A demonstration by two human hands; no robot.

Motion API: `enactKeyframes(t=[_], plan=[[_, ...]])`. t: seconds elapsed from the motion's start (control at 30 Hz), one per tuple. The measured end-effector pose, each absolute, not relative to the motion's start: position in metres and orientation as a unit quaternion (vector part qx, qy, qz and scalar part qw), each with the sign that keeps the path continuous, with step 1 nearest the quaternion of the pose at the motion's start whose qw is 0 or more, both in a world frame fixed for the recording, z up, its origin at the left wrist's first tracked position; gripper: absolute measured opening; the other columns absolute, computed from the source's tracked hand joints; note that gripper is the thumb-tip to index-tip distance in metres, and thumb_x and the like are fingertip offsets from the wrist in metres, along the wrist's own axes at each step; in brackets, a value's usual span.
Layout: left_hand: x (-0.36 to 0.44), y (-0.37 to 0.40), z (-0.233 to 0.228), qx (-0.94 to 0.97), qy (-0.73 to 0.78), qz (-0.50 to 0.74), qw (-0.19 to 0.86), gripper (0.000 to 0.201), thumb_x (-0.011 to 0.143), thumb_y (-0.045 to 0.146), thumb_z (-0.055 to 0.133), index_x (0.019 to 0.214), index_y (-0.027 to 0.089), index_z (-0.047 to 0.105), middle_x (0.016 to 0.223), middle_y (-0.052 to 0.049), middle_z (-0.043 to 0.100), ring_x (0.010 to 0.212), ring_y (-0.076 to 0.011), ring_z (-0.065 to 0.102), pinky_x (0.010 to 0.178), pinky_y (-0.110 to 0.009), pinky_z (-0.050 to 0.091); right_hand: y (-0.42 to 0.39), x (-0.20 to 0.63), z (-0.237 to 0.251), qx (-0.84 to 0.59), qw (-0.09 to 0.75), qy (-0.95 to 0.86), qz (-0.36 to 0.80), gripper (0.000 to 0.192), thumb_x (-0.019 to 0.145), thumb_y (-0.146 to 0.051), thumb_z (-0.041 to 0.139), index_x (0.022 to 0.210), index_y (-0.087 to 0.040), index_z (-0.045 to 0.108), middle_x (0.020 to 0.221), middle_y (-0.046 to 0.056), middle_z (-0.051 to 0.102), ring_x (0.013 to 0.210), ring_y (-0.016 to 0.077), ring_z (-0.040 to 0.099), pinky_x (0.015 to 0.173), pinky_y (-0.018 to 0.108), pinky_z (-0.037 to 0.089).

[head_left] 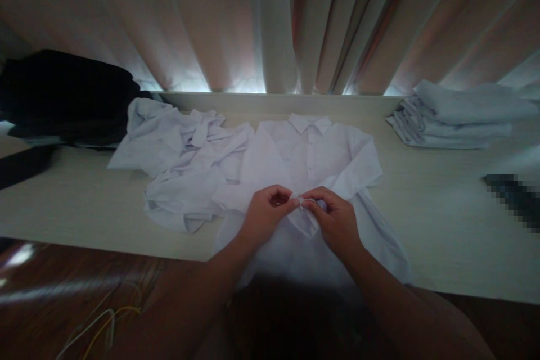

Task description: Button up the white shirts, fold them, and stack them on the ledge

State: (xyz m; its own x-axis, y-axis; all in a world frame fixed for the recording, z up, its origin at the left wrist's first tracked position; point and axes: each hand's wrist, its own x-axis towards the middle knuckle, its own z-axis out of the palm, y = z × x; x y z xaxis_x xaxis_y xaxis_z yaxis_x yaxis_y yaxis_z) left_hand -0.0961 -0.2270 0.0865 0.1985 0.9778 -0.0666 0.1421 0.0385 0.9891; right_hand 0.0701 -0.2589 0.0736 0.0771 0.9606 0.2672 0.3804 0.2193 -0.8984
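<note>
A white button-up shirt (312, 152) lies front side up on the pale table, its collar pointing away from me and its lower part hanging over the near edge. Both sleeves are folded in over the front. My left hand (272, 208) pinches a small bit of the shirt's cloth, apparently a cuff, between thumb and finger. Right beside it, my right hand (335, 216) grips the same bit of cloth, the fingertips of both hands almost touching. Whether a button sits between the fingers is too small to make out.
Crumpled white shirts (185, 157) lie to the left, next to a black pile of cloth (67, 95). Folded white garments (459, 118) are stacked at the right, behind a dark blurred object (514, 197). Curtains (211, 22) hang behind the table (439, 225). Cables (105, 320) lie on the floor.
</note>
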Motion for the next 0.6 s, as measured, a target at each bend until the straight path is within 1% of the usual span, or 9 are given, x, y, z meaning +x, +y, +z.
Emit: enactKeyframes(t=[0.07, 0.17, 0.27, 0.33, 0.4, 0.6], plan=[[-0.098, -0.226, 0.087, 0.577, 0.499, 0.397, 0.51, 0.017, 0.071, 0.027, 0.08, 0.068, 0.015, 0.068, 0.062, 0.002, 0.064, 0.059, -0.0108, 0.056, 0.058, -0.022, 0.046, -0.257, 0.073, 0.074, -0.556, 0.465, -0.624, 0.293, 0.002, 0.087, -0.026, 0.071, 0.086, -0.024, 0.072, 0.086, -0.001, 0.071, 0.083, 0.0173, 0.065, 0.078, 0.03, 0.046], [-0.103, -0.224, 0.09, 0.586, 0.513, 0.402, 0.481, 0.012, 0.071, 0.024, 0.079, 0.07, 0.015, 0.07, 0.065, 0.0, 0.068, 0.061, -0.0121, 0.06, 0.059, -0.022, 0.048, -0.255, 0.078, 0.072, -0.556, 0.404, -0.678, 0.262, 0.003, 0.088, -0.024, 0.069, 0.087, -0.023, 0.07, 0.088, 0.001, 0.07, 0.086, 0.0194, 0.063, 0.081, 0.033, 0.045], [-0.106, -0.223, 0.092, 0.593, 0.52, 0.405, 0.462, 0.01, 0.075, 0.024, 0.076, 0.077, 0.015, 0.075, 0.071, -0.002, 0.073, 0.066, -0.0143, 0.065, 0.062, -0.023, 0.051, -0.253, 0.081, 0.068, -0.553, 0.341, -0.731, 0.206, 0.003, 0.09, -0.022, 0.066, 0.088, -0.021, 0.068, 0.088, 0.003, 0.069, 0.088, 0.0222, 0.06, 0.083, 0.037, 0.042], [-0.105, -0.225, 0.091, 0.6, 0.521, 0.398, 0.459, 0.011, 0.078, 0.026, 0.074, 0.081, 0.015, 0.077, 0.075, -0.003, 0.075, 0.069, -0.0159, 0.068, 0.064, -0.024, 0.053, -0.253, 0.08, 0.066, -0.554, 0.324, -0.744, 0.185, 0.003, 0.091, -0.021, 0.064, 0.089, -0.021, 0.067, 0.088, 0.004, 0.067, 0.088, 0.023, 0.059, 0.083, 0.038, 0.041], [-0.102, -0.228, 0.089, 0.608, 0.52, 0.39, 0.457, 0.011, 0.079, 0.026, 0.074, 0.082, 0.016, 0.077, 0.077, -0.004, 0.076, 0.071, -0.0168, 0.069, 0.066, -0.025, 0.055, -0.255, 0.077, 0.065, -0.555, 0.334, -0.74, 0.183, 0.003, 0.092, -0.021, 0.063, 0.09, -0.02, 0.066, 0.089, 0.004, 0.067, 0.088, 0.0228, 0.059, 0.083, 0.038, 0.041], [-0.095, -0.235, 0.081, 0.618, 0.507, 0.395, 0.453, 0.012, 0.081, 0.027, 0.073, 0.085, 0.017, 0.078, 0.083, -0.004, 0.077, 0.074, -0.0164, 0.071, 0.069, -0.025, 0.057, -0.26, 0.073, 0.07, -0.561, 0.425, -0.671, 0.232, 0.004, 0.092, -0.025, 0.065, 0.088, -0.022, 0.064, 0.088, 0.002, 0.066, 0.087, 0.0202, 0.06, 0.082, 0.035, 0.043]])
